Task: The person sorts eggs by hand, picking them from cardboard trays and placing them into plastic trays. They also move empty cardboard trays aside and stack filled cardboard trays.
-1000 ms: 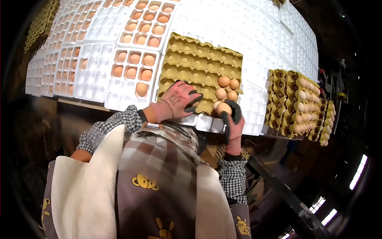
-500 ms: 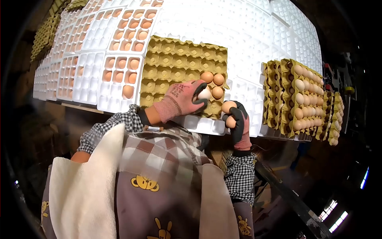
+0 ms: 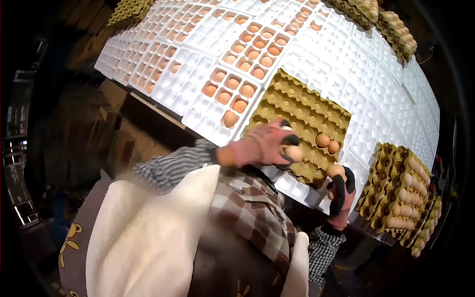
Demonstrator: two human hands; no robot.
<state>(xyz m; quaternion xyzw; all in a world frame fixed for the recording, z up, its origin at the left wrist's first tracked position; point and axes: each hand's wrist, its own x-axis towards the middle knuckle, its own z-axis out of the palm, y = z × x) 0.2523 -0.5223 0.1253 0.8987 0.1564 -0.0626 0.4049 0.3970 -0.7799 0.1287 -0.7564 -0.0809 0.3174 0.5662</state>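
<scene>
Both my hands wear pink gloves with black fingertips. My left hand [image 3: 267, 144] is over the yellow-brown egg tray [image 3: 302, 110], its fingers curled around a pale brown egg [image 3: 293, 153]. A bit of a whitish surface shows between its upper fingers, too hidden to name. Two brown eggs [image 3: 322, 140] sit side by side in cups near the tray's right edge. My right hand [image 3: 345, 198], beside the tray's lower right corner, is closed around a brown egg [image 3: 336, 171] and at least one more egg lower in the palm, partly covered by the fingers.
White moulded trays [image 3: 381, 123] cover the table; those at left hold brown eggs [image 3: 240, 106]. Upright yellow trays full of eggs [image 3: 408, 193] stand at the right edge. More egg trays [image 3: 396, 32] are at the far right, and stacked yellow trays [image 3: 129, 12] at the far left.
The view has turned, shifting the table's contents rightward and down. Three eggs sat in the tray cups; now two do. My left hand has moved away from those eggs, still holding an egg.
</scene>
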